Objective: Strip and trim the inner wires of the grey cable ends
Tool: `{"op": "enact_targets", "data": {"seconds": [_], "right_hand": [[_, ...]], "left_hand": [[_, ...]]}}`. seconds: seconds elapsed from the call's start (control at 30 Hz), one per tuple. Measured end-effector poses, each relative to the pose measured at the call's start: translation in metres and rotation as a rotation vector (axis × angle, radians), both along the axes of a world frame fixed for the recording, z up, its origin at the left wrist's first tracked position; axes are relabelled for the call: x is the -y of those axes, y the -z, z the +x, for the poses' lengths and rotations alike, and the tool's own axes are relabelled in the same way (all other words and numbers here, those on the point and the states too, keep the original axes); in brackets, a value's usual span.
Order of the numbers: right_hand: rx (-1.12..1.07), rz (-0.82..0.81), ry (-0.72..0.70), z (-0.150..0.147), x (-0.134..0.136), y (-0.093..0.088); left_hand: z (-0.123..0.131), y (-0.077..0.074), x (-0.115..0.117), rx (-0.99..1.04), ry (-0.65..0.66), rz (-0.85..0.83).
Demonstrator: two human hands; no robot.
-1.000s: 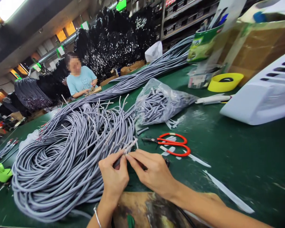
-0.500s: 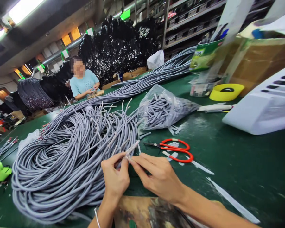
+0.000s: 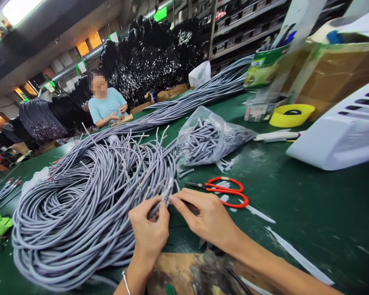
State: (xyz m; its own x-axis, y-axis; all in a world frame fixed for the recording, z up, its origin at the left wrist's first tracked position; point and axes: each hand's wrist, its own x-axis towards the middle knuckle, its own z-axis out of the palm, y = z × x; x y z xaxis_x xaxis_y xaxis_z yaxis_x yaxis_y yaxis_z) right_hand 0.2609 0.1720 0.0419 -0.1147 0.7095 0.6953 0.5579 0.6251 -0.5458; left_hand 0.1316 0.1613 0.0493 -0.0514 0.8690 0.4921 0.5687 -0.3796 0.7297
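Note:
My left hand [image 3: 149,230] pinches the end of one grey cable [image 3: 162,199] at the near edge of a big heap of grey cables [image 3: 80,205]. My right hand [image 3: 203,219] meets it from the right, thumb and forefinger closed on the stripped tip of that same cable. Both hands hover just above the green table [image 3: 295,196]. Red-handled scissors [image 3: 226,191] lie closed a little beyond my right hand.
A clear bag of short grey cable pieces [image 3: 207,137] lies behind the scissors. White strips litter the table on the right. A white machine housing [image 3: 344,131], a yellow dish [image 3: 290,114] and a cardboard box stand at right. Another person [image 3: 106,104] sits at the far end.
The stripped tip stands lower and shorter above my fingers than before. My hands stay together on it, and the view has shifted slightly.

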Motion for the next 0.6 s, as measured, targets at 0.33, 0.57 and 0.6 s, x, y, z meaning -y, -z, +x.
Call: {"op": "enact_targets", "data": {"seconds": [0.33,0.57,0.6], "right_hand": [[-0.087,-0.115,-0.038,0.001,-0.001,-0.001],[-0.226,-0.245,-0.097,-0.006,-0.004,0.008],[-0.188,-0.167,-0.054,-0.007,-0.002,0.009]], "left_hand": [[-0.003,-0.002,0.001,-0.055,0.024,0.074],[-0.001,0.002,0.002,-0.21,0.065,0.163],[-0.001,0.002,0.002,-0.227,0.044,0.168]]}}
